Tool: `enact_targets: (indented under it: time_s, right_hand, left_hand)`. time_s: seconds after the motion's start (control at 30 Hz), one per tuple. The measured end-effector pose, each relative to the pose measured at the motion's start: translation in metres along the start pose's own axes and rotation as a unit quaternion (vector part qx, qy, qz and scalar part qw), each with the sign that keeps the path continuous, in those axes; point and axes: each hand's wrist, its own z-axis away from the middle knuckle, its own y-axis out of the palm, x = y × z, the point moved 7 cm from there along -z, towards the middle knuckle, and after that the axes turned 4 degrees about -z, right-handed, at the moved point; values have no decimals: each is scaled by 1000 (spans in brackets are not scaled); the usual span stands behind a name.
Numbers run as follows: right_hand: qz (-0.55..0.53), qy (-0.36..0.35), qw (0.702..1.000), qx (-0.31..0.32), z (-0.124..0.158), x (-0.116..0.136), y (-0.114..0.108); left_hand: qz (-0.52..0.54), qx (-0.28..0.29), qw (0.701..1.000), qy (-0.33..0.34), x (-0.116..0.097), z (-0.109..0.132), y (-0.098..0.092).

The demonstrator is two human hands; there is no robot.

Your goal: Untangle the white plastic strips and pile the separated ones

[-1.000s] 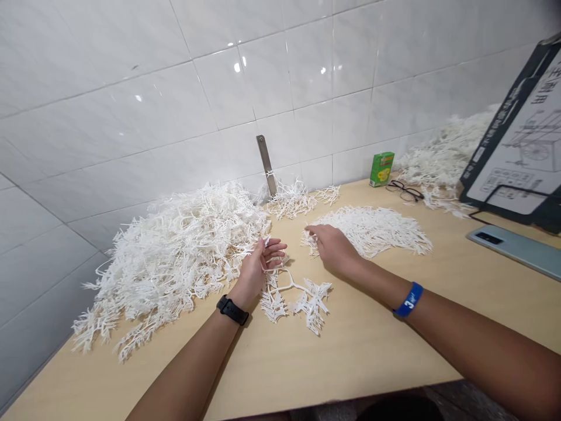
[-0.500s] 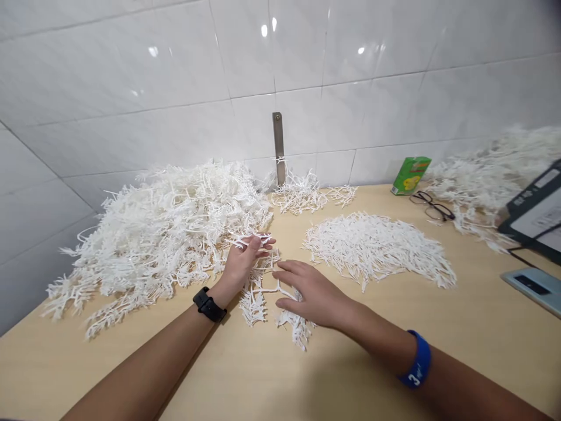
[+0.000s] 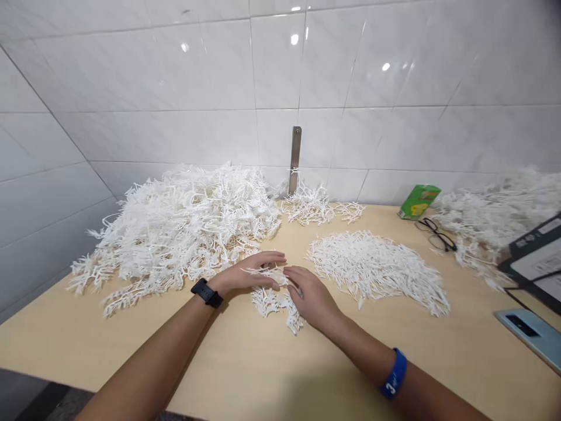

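1. A branched white piece (image 3: 269,272) lay between the two hands, above the table (image 3: 245,362), its thin stems crossing the left hand's palm side.
2. The left hand (image 3: 239,278) had thumb and fingers apart around it, seemingly cradling it to keep the stems reachable.
3. The right hand (image 3: 318,301) curled in from the other side, fingertips at the stems; I cannot tell whether they pinched any. Meeting from opposite sides probably steadied such a springy shape.
4. A white cluster (image 3: 265,304) rested on the table just below, partly covered by both hands.
5. A tangled heap (image 3: 188,222) sat left and a flatter pile of short white bits (image 3: 377,266) right, likely parted to avoid mixing, each near one hand.
6. Behind, a smaller heap of bare stems (image 3: 307,206) lay by the wall.
7. Farther right were a green box (image 3: 419,202), eyeglasses (image 3: 433,233) and a phone (image 3: 541,339), perhaps set aside for working room.
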Motion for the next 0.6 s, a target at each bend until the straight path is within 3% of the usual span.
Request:
enact_targets:
  time_s: [0.17,0.37,0.6]
  right_hand:
    - [4,4,999,-39,-3,-3,-2]
    - [11,31,996,-86,-6,-7,-7]
    - [-2,23,996,-83,-7,0,-11]
  left_hand:
    - [-41,56,998,7,16,0,-3]
    - [-29,82,996,4,26,-6,-6]
    - [59,17,998,9,20,-11,-10]
